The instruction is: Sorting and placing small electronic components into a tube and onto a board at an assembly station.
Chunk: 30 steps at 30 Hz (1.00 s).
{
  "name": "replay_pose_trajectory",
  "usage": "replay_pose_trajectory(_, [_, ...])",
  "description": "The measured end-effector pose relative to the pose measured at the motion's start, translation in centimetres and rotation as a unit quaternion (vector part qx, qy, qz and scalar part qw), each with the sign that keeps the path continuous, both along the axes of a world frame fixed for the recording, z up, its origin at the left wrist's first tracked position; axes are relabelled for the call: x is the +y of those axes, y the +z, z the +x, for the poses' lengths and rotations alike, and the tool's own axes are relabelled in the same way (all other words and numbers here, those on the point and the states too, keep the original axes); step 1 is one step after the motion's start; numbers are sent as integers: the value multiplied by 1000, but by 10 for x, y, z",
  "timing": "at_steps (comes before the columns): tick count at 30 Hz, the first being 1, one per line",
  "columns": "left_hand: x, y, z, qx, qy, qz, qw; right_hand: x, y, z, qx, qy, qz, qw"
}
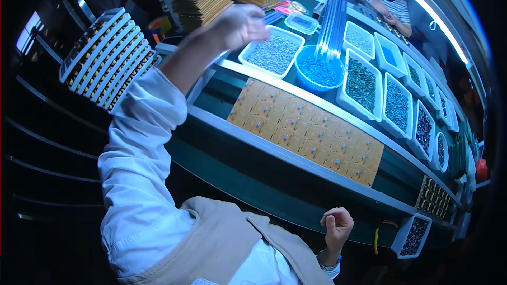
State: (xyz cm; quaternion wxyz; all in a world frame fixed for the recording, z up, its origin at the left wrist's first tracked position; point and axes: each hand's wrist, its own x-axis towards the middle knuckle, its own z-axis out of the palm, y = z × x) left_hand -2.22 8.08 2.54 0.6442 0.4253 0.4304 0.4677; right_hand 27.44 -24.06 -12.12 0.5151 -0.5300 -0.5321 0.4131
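From where I stand, the brown board [306, 132] lies flat on the bench [248, 135], lengthwise along the green belt [404, 171], with small parts [314, 150] standing up from its repeated squares. Past its far edge, toward its left end, sits a white tray [264, 70] of pale pieces [272, 55]; a blue bowl [319, 89] stands beyond its middle. The left hand [243, 27] is raised beyond the board's left end, near a stack of boards [203, 5]. It is blurred, fingers partly bent, and I cannot tell whether that grip has hold of anything. The right hand [337, 227] hangs on the board's near side, toward its right end and well apart from it, fingers curled inward; whatever they may hold is hidden. To my mind, good handling here means carrying hand and sleeve [140, 153] high enough to brush none of the standing parts, and touching the board only by its edges.
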Motion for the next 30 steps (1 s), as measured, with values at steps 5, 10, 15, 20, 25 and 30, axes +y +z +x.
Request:
replay_pose_trajectory(5, [-13, 29, -78, 493, -56, 256, 830, 9, 2, -7, -11, 24, -4, 1000])
replay_pose_trajectory(10, [-41, -10, -99, 816, -109, 127, 553, 19, 4, -18, -26, 36, -5, 999])
replay_pose_trajectory(15, [-49, -27, -102, 809, -64, 178, 556, 26, 6, -28, -42, 50, -7, 998])
replay_pose_trajectory(20, [-53, -31, -97, 796, -42, 191, 573, 25, 5, -34, -62, 61, -17, 996])
replay_pose_trajectory(25, [-53, -36, -101, 763, -2, 185, 619, 26, 7, -35, -63, 55, -33, 996])
replay_pose_trajectory(30, [-57, -33, -107, 740, 29, 203, 641, 23, 4, -38, -67, 53, -35, 996])
